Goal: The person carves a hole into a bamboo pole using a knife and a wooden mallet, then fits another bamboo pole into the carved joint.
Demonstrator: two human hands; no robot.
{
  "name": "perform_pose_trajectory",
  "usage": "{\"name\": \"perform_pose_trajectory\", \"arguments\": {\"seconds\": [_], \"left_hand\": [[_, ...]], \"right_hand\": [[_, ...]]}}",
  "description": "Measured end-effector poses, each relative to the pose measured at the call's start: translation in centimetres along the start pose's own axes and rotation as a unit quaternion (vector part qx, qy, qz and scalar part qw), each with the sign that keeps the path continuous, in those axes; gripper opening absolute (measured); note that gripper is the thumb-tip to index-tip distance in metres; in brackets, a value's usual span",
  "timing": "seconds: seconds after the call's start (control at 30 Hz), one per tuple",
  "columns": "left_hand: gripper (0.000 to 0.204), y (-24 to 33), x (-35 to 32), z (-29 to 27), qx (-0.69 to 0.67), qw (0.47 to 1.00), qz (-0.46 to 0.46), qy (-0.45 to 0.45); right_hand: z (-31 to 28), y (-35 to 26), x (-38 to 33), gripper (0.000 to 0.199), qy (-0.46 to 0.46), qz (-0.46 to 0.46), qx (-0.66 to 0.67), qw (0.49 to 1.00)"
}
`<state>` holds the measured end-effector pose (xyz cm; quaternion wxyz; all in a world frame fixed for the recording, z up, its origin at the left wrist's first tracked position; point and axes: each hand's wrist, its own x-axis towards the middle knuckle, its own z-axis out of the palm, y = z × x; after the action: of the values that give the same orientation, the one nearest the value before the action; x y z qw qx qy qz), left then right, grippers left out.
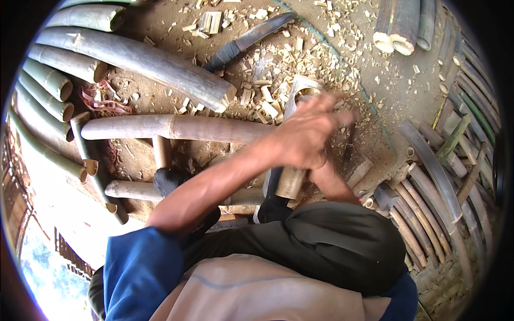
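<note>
My left hand (302, 139) is over a short bamboo piece (292, 183), with its fingers smeared by motion. My right forearm (333, 184) comes up beside my knee and runs under the left hand. That right hand is mostly hidden, so its fingers cannot be read. Just beyond the hands lies the pale cut end of a bamboo block (304, 84) with a dark hollow. A bamboo rail (214, 128) of a ladder-like frame reaches in from the left, ending by my left wrist. What either hand grips is not clear.
A large knife (251, 38) with a dark wrapped handle lies among wood chips (289, 61). Thick bamboo poles (144, 61) fill the far left, with more poles (401, 27) at the far right. Split lengths (428, 214) are stacked right of my knee. A green cord (321, 37) crosses the ground.
</note>
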<state>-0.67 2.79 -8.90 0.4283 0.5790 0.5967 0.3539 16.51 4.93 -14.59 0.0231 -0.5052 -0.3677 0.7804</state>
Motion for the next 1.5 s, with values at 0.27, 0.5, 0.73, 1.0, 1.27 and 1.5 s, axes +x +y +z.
{"name": "perform_pose_trajectory", "arguments": {"seconds": [0.27, 0.5, 0.73, 1.0, 1.27, 1.5], "left_hand": [[0.063, 1.6, -11.5, -2.0, 0.076, 0.947, -0.294, -0.102], [0.011, 2.9, -1.2, -10.5, 0.416, 0.895, -0.09, -0.138], [0.061, -6.2, 2.4, -14.0, 0.053, 0.868, -0.332, -0.365], [0.032, 1.5, -9.5, 7.3, -0.083, 0.888, -0.451, -0.021], [0.009, 4.6, -2.8, -7.1, 0.417, 0.856, -0.226, -0.205], [0.011, 5.7, -0.6, -9.7, 0.276, 0.885, -0.267, -0.264]], "right_hand": [[0.9, -4.1, -3.4, 0.033, -0.096, 0.113, 0.206, 0.967], [2.2, -3.3, 0.9, 0.038, -0.211, 0.143, 0.509, 0.822], [3.8, -5.9, 2.8, 0.04, -0.127, 0.173, 0.472, 0.855], [-3.5, -7.8, 1.2, 0.03, -0.126, 0.237, -0.009, 0.963], [0.1, -4.2, 0.6, 0.039, -0.207, 0.194, 0.352, 0.892], [0.9, -5.4, -0.4, 0.041, -0.186, 0.184, 0.398, 0.879]]}}
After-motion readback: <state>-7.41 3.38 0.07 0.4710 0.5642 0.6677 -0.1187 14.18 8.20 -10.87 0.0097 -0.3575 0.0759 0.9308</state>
